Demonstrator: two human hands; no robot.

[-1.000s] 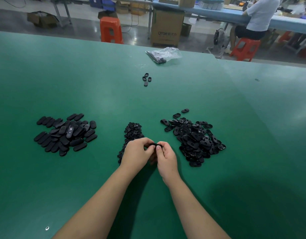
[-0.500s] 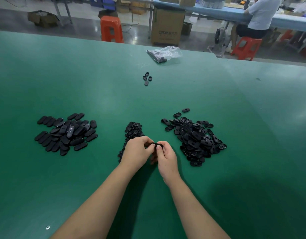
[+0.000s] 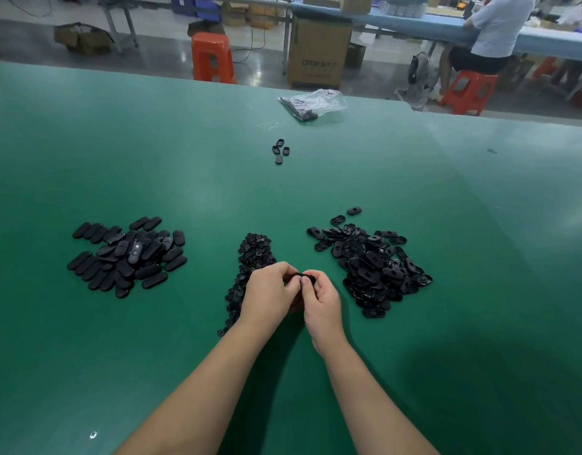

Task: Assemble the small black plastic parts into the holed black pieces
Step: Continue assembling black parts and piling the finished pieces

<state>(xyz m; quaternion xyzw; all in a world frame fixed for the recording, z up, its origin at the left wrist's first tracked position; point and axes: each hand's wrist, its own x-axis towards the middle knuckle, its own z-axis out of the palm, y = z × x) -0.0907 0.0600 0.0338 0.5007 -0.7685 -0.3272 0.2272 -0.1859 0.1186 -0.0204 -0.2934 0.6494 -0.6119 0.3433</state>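
Green table [image 3: 184, 178], both hands, left hand [image 3: 270, 292] and right hand [image 3: 321, 300], pinch one holed piece [image 3: 302, 276] by its edges; looks light, stiff, slippery.

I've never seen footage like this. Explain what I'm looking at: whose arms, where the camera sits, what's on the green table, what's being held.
No machine here: a person works bare-handed, and the camera sits on their head, looking down. The left hand and right hand meet over the green table, together pinching one small black oval plastic piece in a fingertip grip. Left lies a pile of smooth black oval pieces, in the middle a strip of tiny black plastic parts, right a heap of holed black oval pieces. Farther off lie four loose black pieces and a clear plastic bag.
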